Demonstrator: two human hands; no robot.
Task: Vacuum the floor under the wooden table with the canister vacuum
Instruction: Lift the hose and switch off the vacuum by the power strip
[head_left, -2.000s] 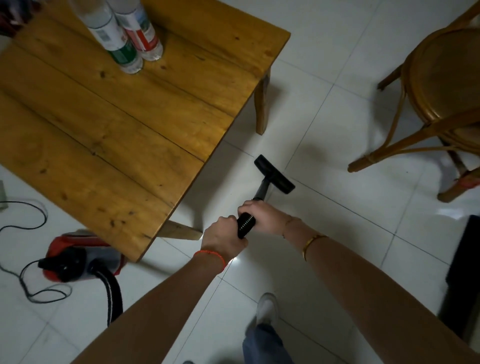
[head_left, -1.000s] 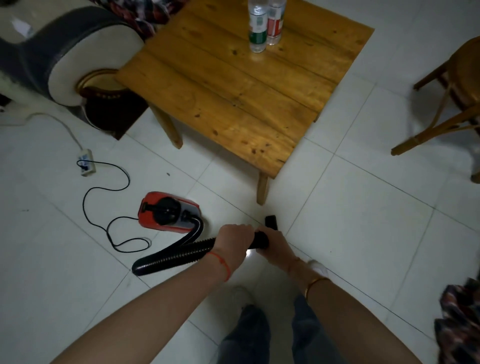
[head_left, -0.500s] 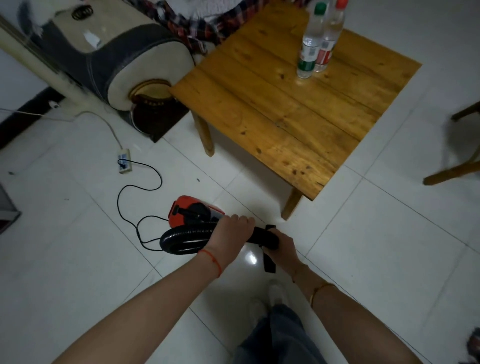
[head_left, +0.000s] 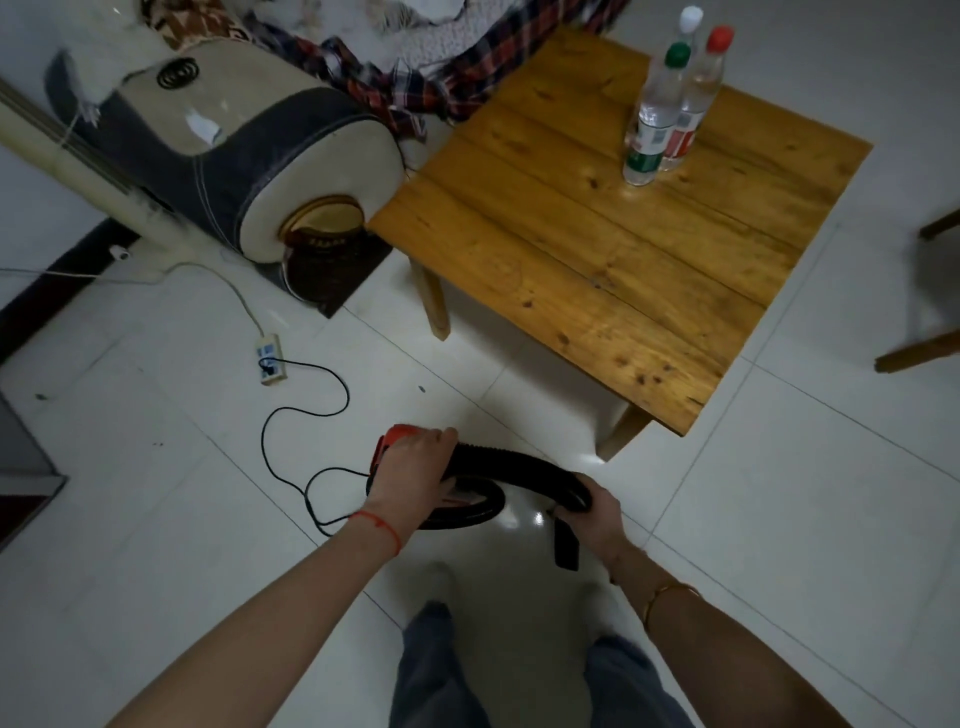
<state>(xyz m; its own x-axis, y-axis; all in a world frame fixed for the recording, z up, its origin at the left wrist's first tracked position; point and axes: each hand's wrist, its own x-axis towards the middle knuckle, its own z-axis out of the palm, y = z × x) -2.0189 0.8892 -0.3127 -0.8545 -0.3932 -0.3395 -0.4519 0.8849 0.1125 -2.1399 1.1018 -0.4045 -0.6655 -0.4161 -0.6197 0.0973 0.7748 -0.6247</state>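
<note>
The wooden table (head_left: 613, 270) stands ahead on the white tile floor, with bottles on top. Nearer to me, the red canister vacuum (head_left: 397, 439) sits on the floor, mostly hidden behind my left hand (head_left: 410, 478), which grips the black ribbed hose (head_left: 514, 470) near the canister. My right hand (head_left: 597, 519) holds the hose's other end, where the black nozzle (head_left: 565, 545) hangs down just above the tiles. The hose arcs between my hands, in front of the table's near leg (head_left: 621, 431).
Three plastic bottles (head_left: 660, 114) stand on the table's far side. A sofa arm (head_left: 249, 150) with plaid cloth lies at the back left. A power strip (head_left: 272, 358) and black cord (head_left: 306, 415) lie on the floor at left. A chair leg (head_left: 919, 353) shows at right.
My view has pulled back and left from the table. The nozzle has come away from the table's edge toward my feet, and my hands have spread apart along the hose above the canister.
</note>
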